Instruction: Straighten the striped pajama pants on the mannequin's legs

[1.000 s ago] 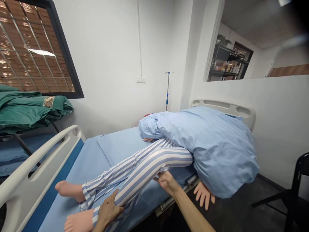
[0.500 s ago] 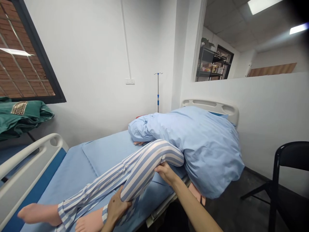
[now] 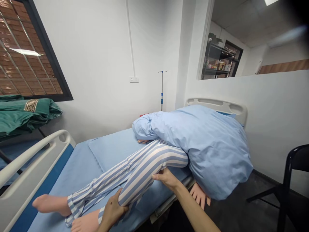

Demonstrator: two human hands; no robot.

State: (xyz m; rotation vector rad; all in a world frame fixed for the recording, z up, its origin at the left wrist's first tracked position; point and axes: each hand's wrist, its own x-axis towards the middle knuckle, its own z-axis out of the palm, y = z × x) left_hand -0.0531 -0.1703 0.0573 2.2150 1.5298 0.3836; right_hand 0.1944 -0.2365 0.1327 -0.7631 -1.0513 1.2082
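Observation:
A manikin's near leg [image 3: 145,170], in blue-and-white striped trousers, lies bent on the bed with its knee raised. My left hand [image 3: 114,207] is closed around the lower part of that leg, above the bare near foot [image 3: 84,222]; some fingers are hidden beneath it. Under the knee, my right hand [image 3: 167,178] holds the leg from below, thumb showing on the near side and the other fingers mostly hidden. The far leg [image 3: 103,183] is stretched out flatter behind, ending in a bare foot [image 3: 51,203]. A blue quilt [image 3: 200,138] covers the upper body.
A manikin hand [image 3: 200,195] sticks out below the quilt at the bed's near edge. The pale footboard [image 3: 36,149] is at left, the headboard [image 3: 217,104] at the back right. A black chair [image 3: 293,170] stands right; an IV pole [image 3: 162,90] rises behind the bed.
The bent knee has sunk slightly, and both my hands have shifted a little towards the foot end with the leg. The view has turned slightly left. More of the manikin's near hand shows.

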